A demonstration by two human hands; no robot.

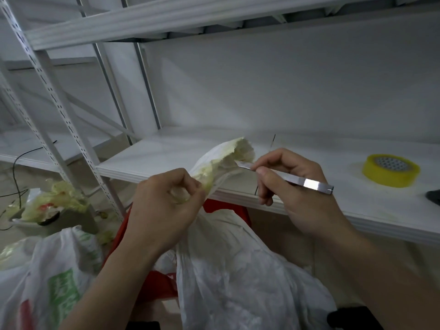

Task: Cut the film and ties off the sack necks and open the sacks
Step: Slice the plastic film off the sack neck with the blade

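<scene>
At frame centre our left hand (166,198) gripped the white sack's film-wrapped neck (221,163); our right hand (285,184) held a slim steel blade (281,176). A slip could nick fingers.

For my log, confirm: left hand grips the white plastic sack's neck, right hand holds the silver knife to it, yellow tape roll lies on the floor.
Wrong: the head view shows the yellow tape roll on the white shelf, not the floor. The left hand, white plastic sack's neck, right hand and silver knife are right.
</scene>
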